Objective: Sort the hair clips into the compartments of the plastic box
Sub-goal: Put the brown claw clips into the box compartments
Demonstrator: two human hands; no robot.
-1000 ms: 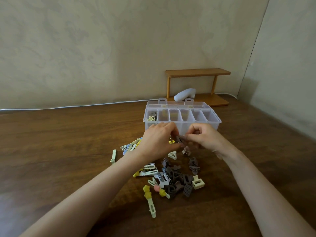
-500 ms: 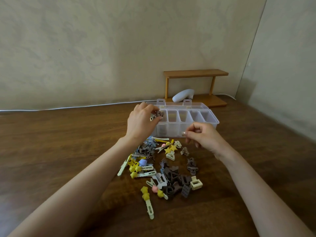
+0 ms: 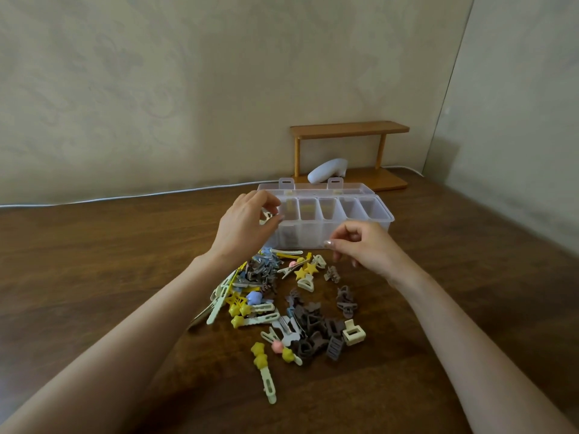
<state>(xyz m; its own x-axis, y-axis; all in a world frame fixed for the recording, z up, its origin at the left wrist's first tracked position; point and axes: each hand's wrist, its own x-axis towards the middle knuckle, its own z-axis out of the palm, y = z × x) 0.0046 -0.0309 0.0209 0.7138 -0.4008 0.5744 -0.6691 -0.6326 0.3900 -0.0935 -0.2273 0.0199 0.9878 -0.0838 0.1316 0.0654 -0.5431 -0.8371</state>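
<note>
1. Head view only. Shows plastic box (image 3: 387,219) on wooden table (image 3: 94,277), lid (image 3: 313,187) laid open at the back, row of compartments facing up. No contents visible in the right-hand ones.
2. Places left hand (image 3: 244,228) at the box's left end, over the leftmost compartment, fingers curled, thumb close to index. Small pale bit visible in the gap. Can't tell whether it's a pinched clip or something already lying in the compartment, so grip unknown.
3. Places right hand (image 3: 369,247) just in front of the box's front wall, above the pile, fingers curled in, thumb tip against index tip. Nothing visible in the pinch; reads as closed on nothing.
4. Hair clips (image 3: 308,321) heaped on the table between the forearms, just in front of the box: yellow star clips (image 3: 305,270) near the box, cream claw clip (image 3: 354,332) at the right edge, long cream clip with yellow beads (image 3: 266,375) nearest the camera. Small brown claw clip (image 3: 332,274) just below the right hand, not touching it.
5. Step, as judged: drop-off at the left compartment, right hand lining up the next pick. Early in the task, most of the pile unsorted.
6. Next move calls for: clear the left hand off the box, lower the right hand onto one loose clip at the pile edge, pinch it alone to avoid dragging tangled neighbours, match it by type to a compartment.
7. Background: wooden shelf (image 3: 349,128), white rounded object (image 3: 326,173) under it, white cable (image 3: 125,197) along the wall.
</note>
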